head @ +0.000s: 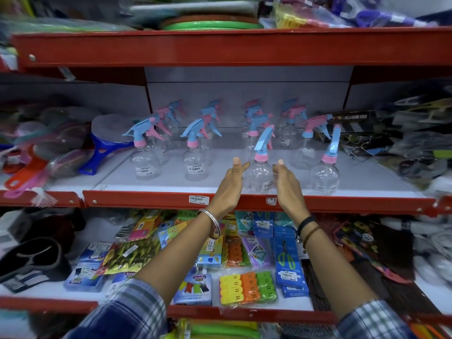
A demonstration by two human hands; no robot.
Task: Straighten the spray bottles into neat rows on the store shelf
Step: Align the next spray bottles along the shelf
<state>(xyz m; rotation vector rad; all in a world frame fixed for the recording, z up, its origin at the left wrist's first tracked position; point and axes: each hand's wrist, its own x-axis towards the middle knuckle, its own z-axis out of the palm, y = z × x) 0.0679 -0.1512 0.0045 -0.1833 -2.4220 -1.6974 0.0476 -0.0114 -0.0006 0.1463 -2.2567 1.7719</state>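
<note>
**A:** Nearest first: what's below the hands?

**B:** The lower shelf (73,293), crowded with packets. One pack of clothes pegs (247,288) in yellow, orange and green lies near its front edge, and beside it a blue pack (195,289) reads "Suvidha". The stack of blue scissor packs (288,260) I can't count.

**A:** And the hands?

**B:** Two, both over the red front lip of the middle shelf (146,200). The left hand (231,182) and right hand (286,183) are spread, palms facing each other, flanking one spray bottle (259,172) at the front edge. Fingers are straight, not curled round it. The palms sit against or just beside its clear sides; I can't tell which. A silver bangle (211,223) is on the left wrist, dark bands (307,228) on the right.

**A:** How many bottles at the front?

**B:** Four: one toward the left (145,165), a second (194,167), the flanked one, and a fourth (326,177) toward the right. All are clear, with blue triggers and pink collars.

**A:** Behind them?

**B:** More spray bottles (252,118) in four loose columns reaching the back wall, triggers pink or blue. They overlap and blur; I can't give a sure count.

**A:** Any writing?

**B:** Bottle stickers read "35.00". A price tag (198,199) on the lip reads "15.00".
</note>
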